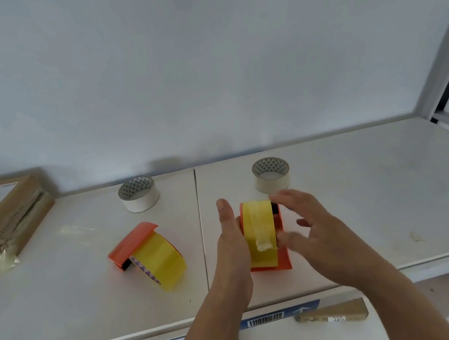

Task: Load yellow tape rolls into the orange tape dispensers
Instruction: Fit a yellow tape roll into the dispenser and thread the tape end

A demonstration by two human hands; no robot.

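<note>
Near the shelf's front edge, our left hand (231,239) steadies the orange dispenser (280,253) holding the yellow roll (259,231); our right hand (307,222) hovers released. The roll looks light, stiff, slick, sticky-tailed: we'd grip its flat sides.

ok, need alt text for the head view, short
A person's left hand steadies an orange dispenser with a yellow tape roll in it on a white shelf, while the right hand hovers open beside it. A second loaded dispenser lies to the left; two pale tape rolls stand behind, and cardboard boxes sit far left.
</note>
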